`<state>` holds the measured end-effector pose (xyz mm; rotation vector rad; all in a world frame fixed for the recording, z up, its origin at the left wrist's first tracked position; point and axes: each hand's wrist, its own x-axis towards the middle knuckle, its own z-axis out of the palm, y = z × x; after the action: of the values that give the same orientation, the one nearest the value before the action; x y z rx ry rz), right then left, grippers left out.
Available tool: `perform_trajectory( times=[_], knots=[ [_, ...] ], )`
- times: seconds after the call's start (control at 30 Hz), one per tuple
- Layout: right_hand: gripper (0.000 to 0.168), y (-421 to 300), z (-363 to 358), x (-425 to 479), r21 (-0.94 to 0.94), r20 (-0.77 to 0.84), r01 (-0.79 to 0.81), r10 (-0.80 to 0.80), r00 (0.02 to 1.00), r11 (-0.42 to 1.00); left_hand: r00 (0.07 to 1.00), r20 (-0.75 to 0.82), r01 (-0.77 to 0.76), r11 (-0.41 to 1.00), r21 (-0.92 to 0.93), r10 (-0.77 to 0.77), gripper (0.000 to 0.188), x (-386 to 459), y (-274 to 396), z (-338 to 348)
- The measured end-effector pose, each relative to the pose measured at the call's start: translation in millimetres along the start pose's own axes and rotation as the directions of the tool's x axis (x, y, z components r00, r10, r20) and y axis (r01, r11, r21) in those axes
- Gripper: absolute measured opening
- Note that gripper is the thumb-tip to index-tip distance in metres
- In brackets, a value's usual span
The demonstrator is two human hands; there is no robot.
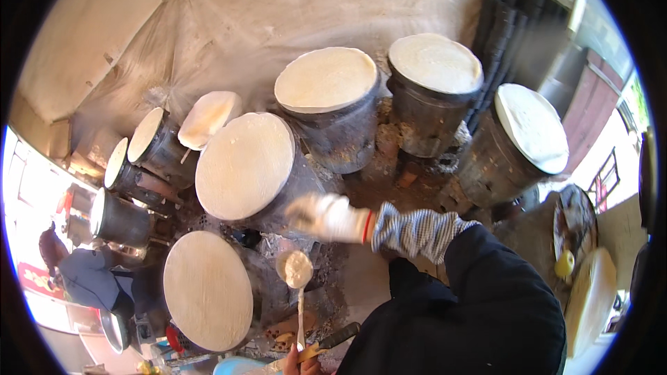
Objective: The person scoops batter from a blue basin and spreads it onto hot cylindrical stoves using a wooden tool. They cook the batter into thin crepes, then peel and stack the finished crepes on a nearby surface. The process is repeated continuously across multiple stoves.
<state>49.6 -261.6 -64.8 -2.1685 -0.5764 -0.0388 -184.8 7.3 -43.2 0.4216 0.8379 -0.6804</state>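
My right hand, in a pale glove with a red cuff band, is blurred by motion. It is close to the lower right side of a round griddle coated with a pale flatbread. The blur hides its fingers and anything in them. At the bottom edge, my left hand, partly cut off, grips a ladle whose bowl carries thick pale batter. A flat tool with a black handle crosses the ladle at the same hand. Left of the ladle lies another coated round griddle.
Drum stoves topped with pale rounds stand behind: one, another and a third. Smaller stoves line the left, near a person in grey. A blue basin touches the bottom edge. Stacked flatbreads lie at right.
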Motion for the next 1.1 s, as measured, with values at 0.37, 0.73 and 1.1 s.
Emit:
perform_trajectory(
  times=[0.37, 0.73, 1.1],
  knots=[
    [0.033, 205.2, -117.1, 169.0, -0.807, -0.153, -0.251, 0.22, 0.963, 0.535, 0.991, -0.135, -0.025, 0.999, -0.029, 0.021, 0.05, 65.0, -23.3, 103.5],
    [0.028, 206.0, -207.9, 216.4, -0.472, -0.375, -0.395, 0.225, 0.899, 0.788, 0.983, -0.181, -0.001, 0.998, 0.059, 0.012, 0.032, 92.9, -7.0, 168.7],
    [0.026, 126.2, -299.4, 119.1, -0.281, -0.776, -0.397, 0.037, 0.63, 0.874, 0.985, 0.054, 0.149, 0.973, 0.178, -0.161, 0.037, 106.1, 33.7, 157.1]
  ],
)
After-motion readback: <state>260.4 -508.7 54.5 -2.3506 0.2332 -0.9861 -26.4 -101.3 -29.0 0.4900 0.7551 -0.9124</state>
